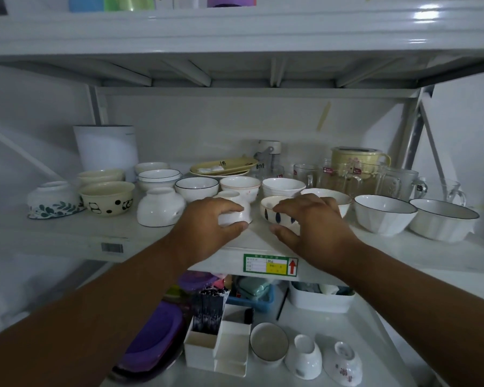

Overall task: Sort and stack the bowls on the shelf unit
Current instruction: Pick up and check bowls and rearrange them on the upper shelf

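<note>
Two hands on shelf [67,233], left hand [207,219] fingers gripping upturned white bowl [236,216], right hand [316,222] fingers gripping blue-patterned bowl [274,212]

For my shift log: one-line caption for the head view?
Left hand grips an upturned white bowl, right hand a blue-marked bowl, mid-shelf.

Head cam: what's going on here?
A person is sorting bowls on the middle shelf. The left hand grips a small upturned white bowl; the right hand holds a blue-patterned bowl beside it. Both bowls sit on the shelf near its front edge. Other bowls stand around, unstacked; glass mugs are behind, to the right.
</note>
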